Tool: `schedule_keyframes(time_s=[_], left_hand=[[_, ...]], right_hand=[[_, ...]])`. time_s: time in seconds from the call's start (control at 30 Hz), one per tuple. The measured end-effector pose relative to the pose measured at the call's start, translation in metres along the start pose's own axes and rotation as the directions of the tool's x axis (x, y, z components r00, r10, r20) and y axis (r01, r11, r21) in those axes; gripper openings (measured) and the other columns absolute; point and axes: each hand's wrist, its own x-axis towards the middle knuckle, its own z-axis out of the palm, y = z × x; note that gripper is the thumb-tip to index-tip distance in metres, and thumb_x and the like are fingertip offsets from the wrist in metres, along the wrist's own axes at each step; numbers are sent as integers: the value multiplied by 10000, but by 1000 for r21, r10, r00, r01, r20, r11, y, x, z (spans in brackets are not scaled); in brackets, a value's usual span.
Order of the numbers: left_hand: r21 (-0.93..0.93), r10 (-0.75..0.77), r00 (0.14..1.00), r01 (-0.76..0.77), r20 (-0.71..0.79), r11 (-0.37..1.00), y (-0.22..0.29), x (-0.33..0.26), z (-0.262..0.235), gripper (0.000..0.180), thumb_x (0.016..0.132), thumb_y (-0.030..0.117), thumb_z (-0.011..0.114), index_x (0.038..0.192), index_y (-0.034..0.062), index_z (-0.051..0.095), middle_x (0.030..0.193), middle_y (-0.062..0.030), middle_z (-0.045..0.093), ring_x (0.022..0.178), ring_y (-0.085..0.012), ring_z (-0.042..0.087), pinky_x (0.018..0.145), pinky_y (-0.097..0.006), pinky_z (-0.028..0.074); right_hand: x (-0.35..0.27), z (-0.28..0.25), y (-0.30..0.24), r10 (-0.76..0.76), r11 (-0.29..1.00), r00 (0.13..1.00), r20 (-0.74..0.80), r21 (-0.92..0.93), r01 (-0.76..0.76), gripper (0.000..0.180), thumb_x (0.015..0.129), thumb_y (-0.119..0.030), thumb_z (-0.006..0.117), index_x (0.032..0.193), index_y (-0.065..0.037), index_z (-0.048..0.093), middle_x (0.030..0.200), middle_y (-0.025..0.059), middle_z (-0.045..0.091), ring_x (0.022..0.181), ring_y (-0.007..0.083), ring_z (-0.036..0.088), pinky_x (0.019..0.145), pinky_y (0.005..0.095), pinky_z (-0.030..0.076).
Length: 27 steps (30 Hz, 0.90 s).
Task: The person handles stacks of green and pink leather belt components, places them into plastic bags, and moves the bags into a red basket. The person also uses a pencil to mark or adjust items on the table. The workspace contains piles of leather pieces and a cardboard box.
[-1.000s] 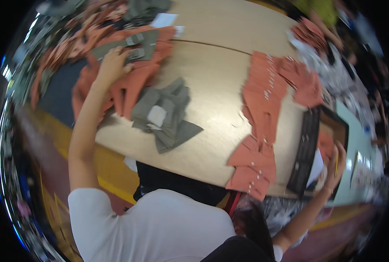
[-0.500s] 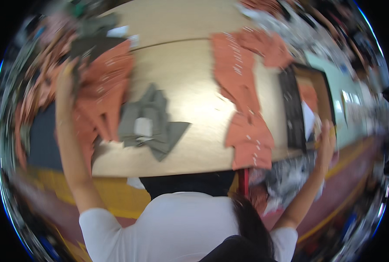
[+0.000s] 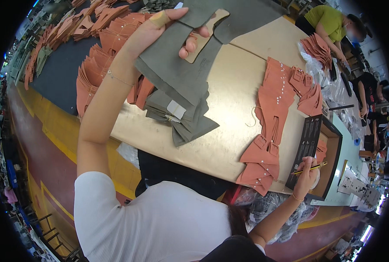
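Left hand [image 3: 159, 30] raised over the counter [image 3: 242, 91], grip pinching a grey cut piece [image 3: 181, 74] at its upper end; thumb on top, fingers curled under. The piece hangs free, lifted clear of the grey stack [image 3: 181, 120] below it. A tan template [image 3: 207, 28] shows between the fingers, against the grey piece; cannot tell if it is gripped too or just behind.

Right hand [image 3: 307, 174] low at the counter's near right edge, grip closed round a yellow pencil [image 3: 310, 168], tip toward a black tray [image 3: 319, 157] holding orange pieces. Hand rests at the tray's front edge.

Orange pieces [image 3: 268, 126] run in a line down the counter right of the grey stack, well apart from it. More orange stacks [image 3: 103, 52] fan out on the dark mat [image 3: 55, 74] at left, just beside the left forearm. Another person [image 3: 330, 22] works at the far end.

Step, as a judgement: pick-up of one grey piece off the stack, with the pencil ready, likely for marking or tracing. Next move calls for laying the piece flat on bare counter, keeping it from folding, and bringing the pencil hand across to it, since the two hands are well apart now.
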Motion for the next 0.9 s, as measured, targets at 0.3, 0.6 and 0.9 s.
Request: schedule_keyframes(time_s=[0.3, 0.6, 0.9], left_hand=[[-676, 339, 889, -46, 309, 736, -49, 15, 17, 504, 1054, 303, 312, 1438, -22, 278, 1106, -193, 518, 690, -196, 592, 526, -267, 542], [-804, 511, 753, 41, 415, 593, -72, 13, 18, 503, 1059, 269, 285, 1459, -33, 251, 1145, -218, 471, 733, -213, 584, 538, -273, 530], [-829, 533, 742, 56, 407, 556, -79, 14, 15, 491, 1058, 269, 295, 1439, -40, 267, 1156, -216, 472, 733, -205, 587, 536, -270, 535]], right_hand=[[-17, 153, -71, -140, 866, 935, 326, 498, -44, 410, 1049, -315, 422, 1212, 17, 597, 927, 65, 599, 586, 81, 519, 517, 230, 415], [-47, 188, -138, -301, 674, 739, 603, 682, -282, 302, 976, -209, 608, 1145, 40, 634, 871, 2, 544, 593, 29, 412, 507, 189, 325], [-54, 186, -142, -263, 665, 752, 605, 678, -313, 210, 947, -126, 638, 1071, 43, 655, 838, -3, 556, 647, 32, 429, 560, 194, 338]])
